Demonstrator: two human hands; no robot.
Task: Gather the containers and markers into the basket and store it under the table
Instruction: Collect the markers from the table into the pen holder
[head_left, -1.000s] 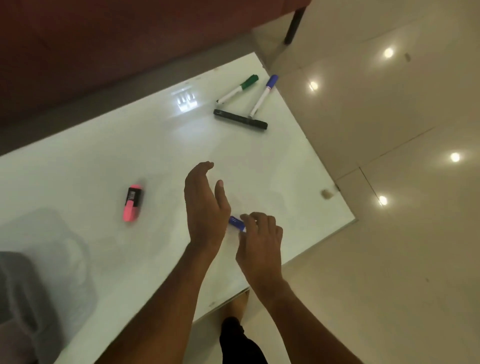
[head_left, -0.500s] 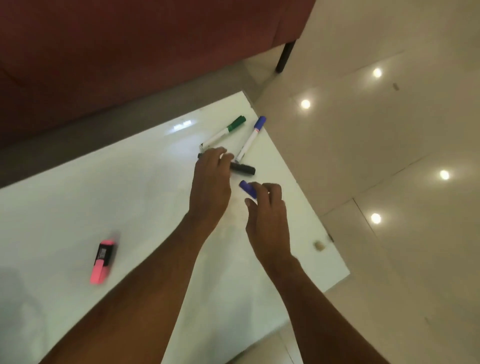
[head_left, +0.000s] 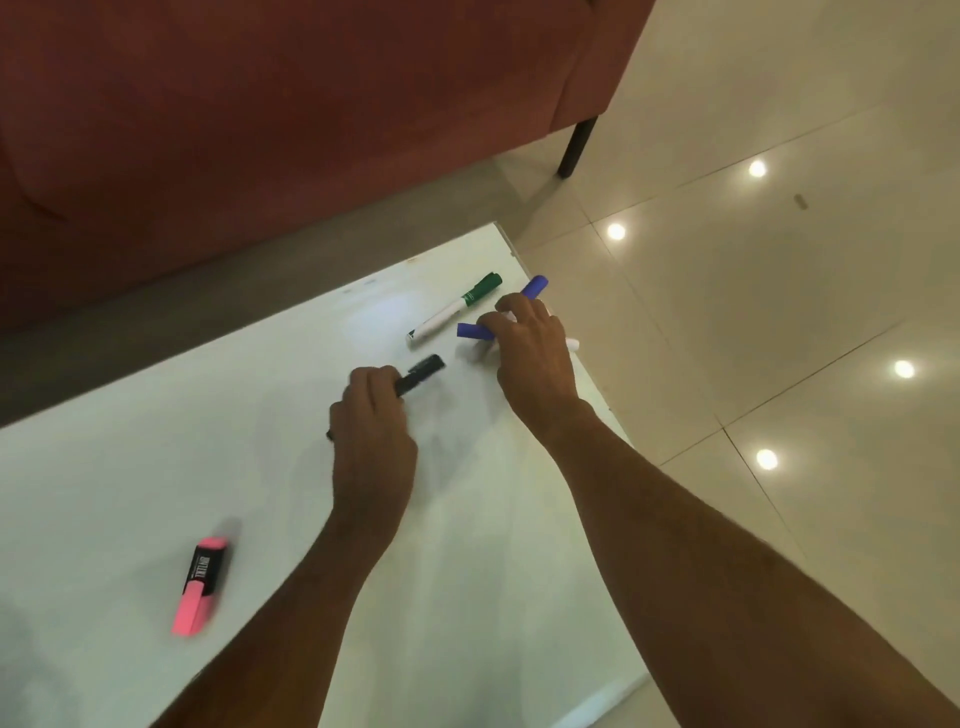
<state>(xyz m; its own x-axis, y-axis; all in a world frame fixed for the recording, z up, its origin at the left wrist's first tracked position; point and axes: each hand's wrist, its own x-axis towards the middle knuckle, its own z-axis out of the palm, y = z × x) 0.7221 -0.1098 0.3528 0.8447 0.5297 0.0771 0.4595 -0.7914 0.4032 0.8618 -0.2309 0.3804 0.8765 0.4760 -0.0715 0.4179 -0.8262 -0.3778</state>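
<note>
On the glossy white rectangular desk (head_left: 156, 467), the left hand (head_left: 371, 441) is curled into a fist around a black marker (head_left: 421, 373), whose capped end juts out past the knuckles toward the far right corner; the other end shows as a small dark tip below the hand. The fingers (head_left: 374, 379) are wrapped tight round the barrel.

The right hand (head_left: 535, 353) sits at the right edge of the desk, close to the far corner. Its fingers (head_left: 511, 306) are pinched over two blue-capped markers: a short blue marker (head_left: 472, 331) pointing left from under the fingertips, and a white marker with a blue cap (head_left: 535, 286) whose cap sticks out beyond the hand toward the far edge and whose white barrel end shows at the hand's right side. How firmly each is gripped cannot be told.

Just left of the right hand, a white marker with a green cap (head_left: 457, 307) lies loose on the desk, cap toward the far corner, touched by neither hand.

A pink highlighter with a black label (head_left: 200, 587) lies well apart from the others, toward the near left part of the desk.

Beyond the far edge stands a dark red upholstered sofa (head_left: 311, 114) on a black leg, over a shiny beige tiled floor (head_left: 779, 312).
</note>
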